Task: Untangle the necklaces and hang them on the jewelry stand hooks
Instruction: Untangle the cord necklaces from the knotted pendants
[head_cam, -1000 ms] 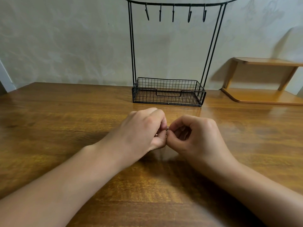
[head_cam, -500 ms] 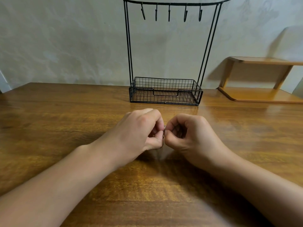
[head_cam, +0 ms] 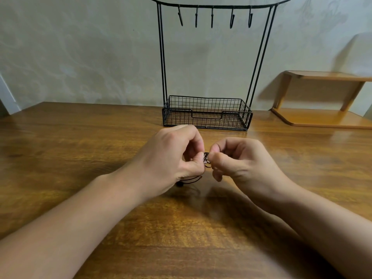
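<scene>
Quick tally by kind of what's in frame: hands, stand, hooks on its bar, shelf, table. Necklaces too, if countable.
Hands: 2, left hand, right hand
Jewelry stand: 1
Hooks: 5, all bare
Wooden shelf: 1
Table: 1
Necklace tangle: 1 bundle pinched between both hands; strand count cannot be told
Total: 11

On the brown wooden table (head_cam: 70, 158), the black wire jewelry stand (head_cam: 207, 113) stands behind both hands; the light wooden shelf (head_cam: 322, 117) sits to its right.

One head-worn view looks forward and down, close over the table (head_cam: 80, 148), toward the wall (head_cam: 80, 57).
</scene>
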